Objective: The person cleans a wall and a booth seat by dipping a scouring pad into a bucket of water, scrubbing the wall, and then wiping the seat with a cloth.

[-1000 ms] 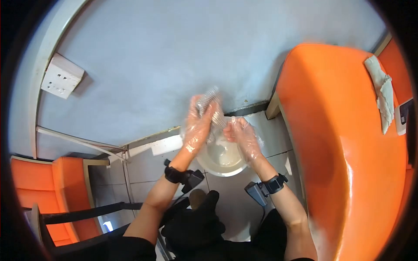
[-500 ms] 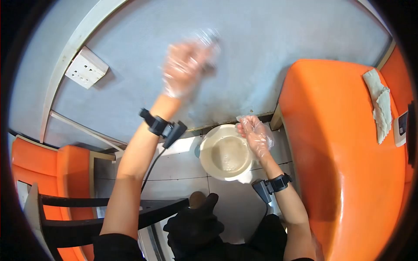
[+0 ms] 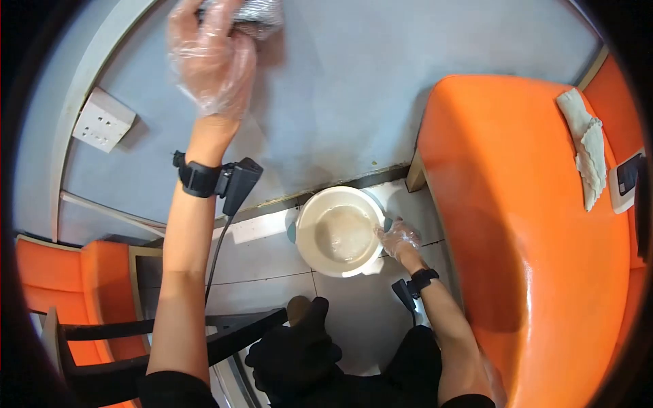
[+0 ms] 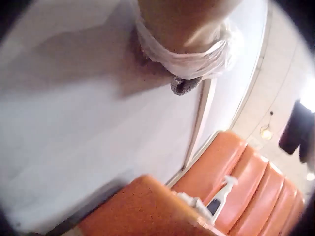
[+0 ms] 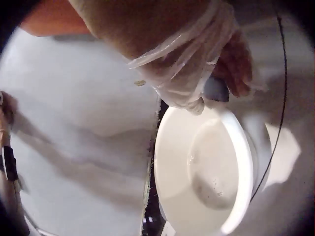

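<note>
Up at the wall [image 3: 354, 81], your left hand [image 3: 212, 64] gripped a silvery scrubber [image 3: 261, 18]; below, your right hand [image 3: 400, 239] clasped the basin [image 3: 309, 248]; only the left wrist view caught the nozzle [image 4: 228, 181] of the spray bottle [image 4: 216, 202]!

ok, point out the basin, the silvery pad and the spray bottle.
basin [image 5: 173, 162]: right wrist view, on its inner wall
silvery pad [image 3: 261, 18]: head view, on its shiny exposed face
spray bottle [image 4: 214, 205]: left wrist view, on the dark label of its body
</note>
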### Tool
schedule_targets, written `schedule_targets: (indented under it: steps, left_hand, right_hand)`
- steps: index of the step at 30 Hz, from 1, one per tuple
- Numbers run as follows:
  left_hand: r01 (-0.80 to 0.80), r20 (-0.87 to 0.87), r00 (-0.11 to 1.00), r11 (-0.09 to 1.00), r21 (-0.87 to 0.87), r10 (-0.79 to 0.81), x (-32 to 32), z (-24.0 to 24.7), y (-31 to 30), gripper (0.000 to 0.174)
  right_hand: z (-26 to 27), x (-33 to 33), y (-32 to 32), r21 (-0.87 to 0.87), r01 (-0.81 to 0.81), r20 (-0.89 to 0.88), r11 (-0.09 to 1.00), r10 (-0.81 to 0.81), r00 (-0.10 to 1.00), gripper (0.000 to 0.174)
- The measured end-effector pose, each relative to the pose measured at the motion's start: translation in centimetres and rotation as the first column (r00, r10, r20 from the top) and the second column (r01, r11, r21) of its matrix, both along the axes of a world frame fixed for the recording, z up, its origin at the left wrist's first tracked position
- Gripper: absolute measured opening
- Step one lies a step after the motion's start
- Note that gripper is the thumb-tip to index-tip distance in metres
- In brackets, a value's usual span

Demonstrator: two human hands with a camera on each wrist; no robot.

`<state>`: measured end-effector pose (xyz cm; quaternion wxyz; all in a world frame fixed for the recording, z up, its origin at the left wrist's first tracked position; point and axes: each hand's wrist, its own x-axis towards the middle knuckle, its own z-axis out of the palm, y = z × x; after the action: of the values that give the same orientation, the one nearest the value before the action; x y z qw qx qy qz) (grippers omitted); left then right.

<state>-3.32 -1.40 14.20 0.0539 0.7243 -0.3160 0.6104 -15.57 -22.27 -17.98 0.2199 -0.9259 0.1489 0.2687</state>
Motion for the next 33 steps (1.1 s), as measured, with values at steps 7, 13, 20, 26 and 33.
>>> schedule_targets:
  steps: [7,13,20,26,33]
  left_hand:
    - [0.216,-0.306,0.951,0.822,0.526,-0.055,3.4,-16.7,-3.1,0.036]
    - [0.352,-0.781,0.577,0.790,0.503,0.239,0.9,-25.0,-2.0,0.029]
    - [0.014,-0.976,0.210,0.998,-0.055,-0.057,-6.5,-28.6,0.9,0.038]
    - [-0.491,-0.668,-0.190,0.659,-0.569,-0.719,-9.6,-31.0,0.9,0.034]
    - [-0.600,-0.529,-0.026,0.436,-0.670,-0.848,-11.2,-30.5,-2.0,0.028]
  right_hand:
    - [-3.5,0.2,-0.2,0.091,0.112,0.006,0.990,-0.113,0.994,0.060]
    - [-5.5,1.1,-1.9,0.141,0.237,0.152,0.961,-0.258,0.954,0.053]
    - [-4.2,2.2,-4.0,0.148,0.330,0.187,0.932,-0.354,0.916,0.056]
    - [-1.9,2.4,-2.9,-0.120,0.155,0.417,0.981,-0.092,0.904,0.042]
    - [3.8,0.3,4.9,0.721,0.127,0.183,0.681,-0.364,0.913,0.055]
